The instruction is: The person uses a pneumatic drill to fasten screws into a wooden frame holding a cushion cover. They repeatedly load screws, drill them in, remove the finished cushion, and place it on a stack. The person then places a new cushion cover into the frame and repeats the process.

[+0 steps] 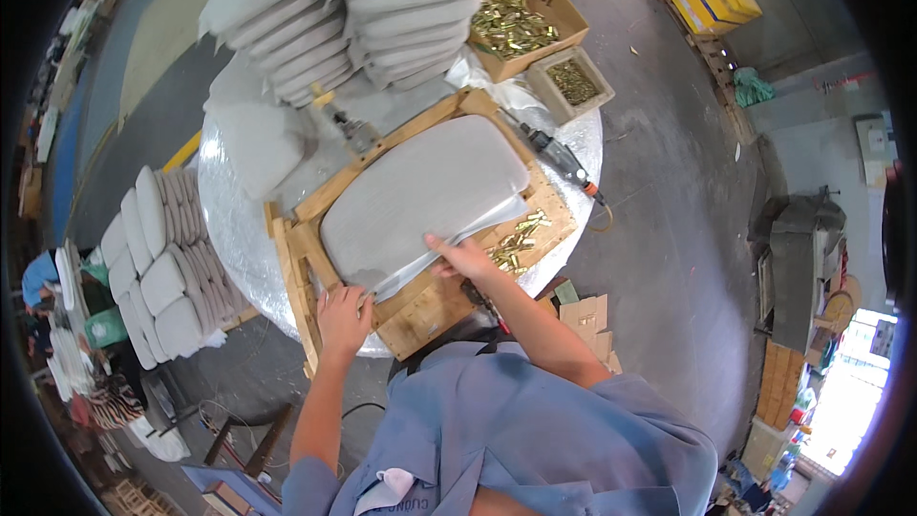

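A light grey upholstered cushion (420, 186) lies in a wooden frame (308, 229) on a round table wrapped in clear plastic. My right hand (460, 258) grips the cushion's near edge, thumb on top and the other fingers curled below it. White material shows along that edge. At the near left corner of the cushion, my left hand (346, 317) has its fingers bent over the wood; a small thing seems to be at the fingertips, too small to make out. Loose brass-coloured fittings (519, 247) are scattered on the wooden board just right of my right hand.
A power screwdriver (564, 158) rests right of the frame, another tool (351, 129) beyond it. Stacked grey cushions (401, 10) rise at the back, beside a cardboard box (564, 19) of brass fittings and a small bin (600, 96) of screws. More cushions (162, 268) stand at left.
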`<state>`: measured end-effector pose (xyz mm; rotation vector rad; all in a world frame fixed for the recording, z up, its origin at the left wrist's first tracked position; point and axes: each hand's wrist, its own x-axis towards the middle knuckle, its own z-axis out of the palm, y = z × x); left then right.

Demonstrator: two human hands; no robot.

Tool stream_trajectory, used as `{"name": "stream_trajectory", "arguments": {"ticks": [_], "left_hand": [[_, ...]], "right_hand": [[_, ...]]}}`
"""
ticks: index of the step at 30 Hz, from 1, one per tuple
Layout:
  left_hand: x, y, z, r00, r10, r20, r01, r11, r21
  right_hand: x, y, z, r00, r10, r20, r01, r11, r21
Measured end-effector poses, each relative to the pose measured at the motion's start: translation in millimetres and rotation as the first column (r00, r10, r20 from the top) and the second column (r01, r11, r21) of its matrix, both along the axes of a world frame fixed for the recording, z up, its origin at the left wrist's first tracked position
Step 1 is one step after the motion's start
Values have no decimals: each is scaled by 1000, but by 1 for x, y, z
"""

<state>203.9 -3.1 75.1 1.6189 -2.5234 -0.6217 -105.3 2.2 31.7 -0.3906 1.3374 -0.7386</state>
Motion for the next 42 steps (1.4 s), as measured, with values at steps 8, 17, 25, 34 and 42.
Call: {"name": "stream_trajectory", "arguments": {"ticks": [8,17,25,34,42], "left_hand": [[-183,-18,9,946,70,-315,-136,972,-194],[-347,-120,-17,882,198,-427,-287,945,-154],[-379,-135,-61,966,250,-73,-260,909,-326],[-360,-151,-81,954,296,38,-272,915,-296],[-374,-155,-103,939,320,127,-278,923,-268]], "right_hand": [[-23,15,-15,698,200,-687,-413,897,-159],[-141,8,17,788,-289,-544,99,931,-350],[-211,-131,-19,273,-101,-957,-354,914,-197],[-223,-129,-43,349,-157,-924,-414,858,-303],[-215,-125,-51,334,-210,-919,-376,864,-335]]}}
